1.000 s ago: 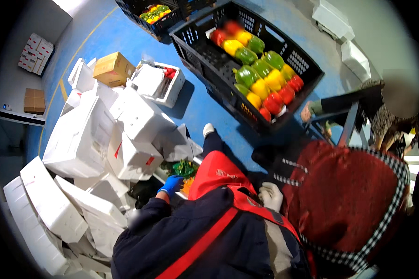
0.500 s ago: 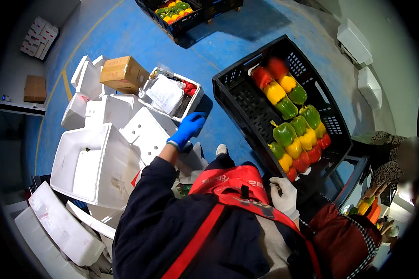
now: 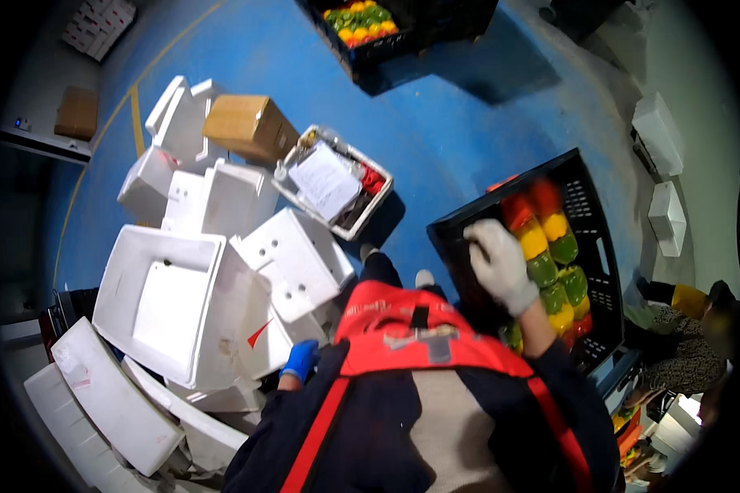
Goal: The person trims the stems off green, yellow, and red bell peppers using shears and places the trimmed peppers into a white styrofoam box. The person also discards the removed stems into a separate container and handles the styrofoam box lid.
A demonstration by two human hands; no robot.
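Note:
My right hand (image 3: pixel 501 267), in a white glove, is over the left part of a black plastic crate (image 3: pixel 489 207). Its fingers are curled inward, and whatever they may hold is hidden. Beside it in the crate are packs of red, yellow and green bell peppers (image 3: pixel 561 248), set in rows. My right forearm covers some of the near peppers. Low at my left side is my left hand (image 3: pixel 302 359) in a blue glove, close to the white foam boxes (image 3: pixel 292 263). Its fingers are too small and partly hidden to judge.
A foam box (image 3: pixel 362 215) with papers and red items stands ahead, beside a brown carton (image 3: pixel 251 125). More foam boxes (image 3: pixel 160 304) are piled left. Another pepper crate (image 3: pixel 362 53) is at the far side. At right a person (image 3: pixel 674 349) is nearby.
My right hand has gone from beside the apron up and forward over the crate. The left hand has drawn back from near the paper-filled foam box to my side. The view has shifted.

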